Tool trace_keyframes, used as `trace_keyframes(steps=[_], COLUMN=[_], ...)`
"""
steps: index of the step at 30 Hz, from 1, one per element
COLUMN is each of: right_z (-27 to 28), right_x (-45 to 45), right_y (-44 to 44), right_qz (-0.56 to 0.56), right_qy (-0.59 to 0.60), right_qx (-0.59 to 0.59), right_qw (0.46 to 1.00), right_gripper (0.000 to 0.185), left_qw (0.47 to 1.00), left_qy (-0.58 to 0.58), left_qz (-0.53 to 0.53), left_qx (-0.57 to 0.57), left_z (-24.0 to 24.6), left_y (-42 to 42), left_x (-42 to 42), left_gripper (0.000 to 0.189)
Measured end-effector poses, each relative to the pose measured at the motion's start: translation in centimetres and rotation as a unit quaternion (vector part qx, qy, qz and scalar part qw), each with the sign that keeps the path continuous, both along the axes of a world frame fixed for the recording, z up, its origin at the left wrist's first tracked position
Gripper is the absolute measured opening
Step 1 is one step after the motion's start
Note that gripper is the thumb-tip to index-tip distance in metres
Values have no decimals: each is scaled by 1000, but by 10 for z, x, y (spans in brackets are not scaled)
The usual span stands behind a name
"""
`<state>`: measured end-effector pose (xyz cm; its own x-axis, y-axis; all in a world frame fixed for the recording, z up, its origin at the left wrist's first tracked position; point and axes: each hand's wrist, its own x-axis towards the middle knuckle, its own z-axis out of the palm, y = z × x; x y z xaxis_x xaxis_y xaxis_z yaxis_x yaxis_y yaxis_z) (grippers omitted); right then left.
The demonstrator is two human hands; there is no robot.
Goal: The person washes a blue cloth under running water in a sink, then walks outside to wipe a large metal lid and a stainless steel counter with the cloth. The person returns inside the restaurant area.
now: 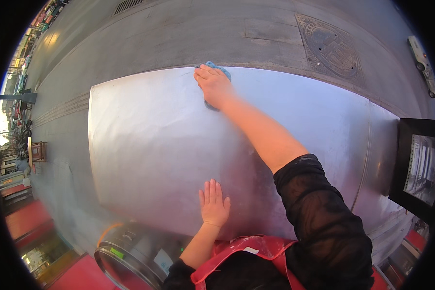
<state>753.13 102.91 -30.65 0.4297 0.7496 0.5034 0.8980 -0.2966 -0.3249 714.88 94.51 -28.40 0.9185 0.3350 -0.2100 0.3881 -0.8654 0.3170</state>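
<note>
A shiny stainless-steel tabletop point(156, 145) spreads out before me. Near its far edge, my right hand point(213, 84) presses down on a blue-grey cloth point(223, 70), parts of which stick out past the fingers and below the palm. My left hand point(214, 204) rests palm down on the metal close to the near edge, fingers apart, with nothing in it. A red apron point(253, 246) over black clothing shows at the bottom.
A round metal drum point(119, 261) stands at the near left, below the table edge. A black-framed appliance or case point(417, 166) is at the right end. Pavement with a manhole cover point(331, 47) lies beyond; a wooden stool point(39, 151) stands far left.
</note>
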Motion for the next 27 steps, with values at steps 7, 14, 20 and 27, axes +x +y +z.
trace_keyframes(steps=[7, 14, 20, 27], right_z=[26, -5, 12, 53], right_x=[76, 104, 164, -54], right_y=[-281, -448, -500, -572], right_qz=[-362, -496, -421, -394], right_qy=[-5, -36, -5, 4], right_qx=[-107, -189, -132, -50], right_qw=[926, 847, 898, 918], right_gripper=[35, 39, 36, 41], left_qw=[1000, 999, 995, 994], left_qy=[13, 45, 76, 50], left_qz=[-6, 4, 22, 2], left_qx=[15, -2, 64, 101], left_z=[3, 3, -11, -15], left_y=[-3, -7, -8, -9], left_x=[3, 6, 2, -5], left_gripper=[65, 64, 63, 63])
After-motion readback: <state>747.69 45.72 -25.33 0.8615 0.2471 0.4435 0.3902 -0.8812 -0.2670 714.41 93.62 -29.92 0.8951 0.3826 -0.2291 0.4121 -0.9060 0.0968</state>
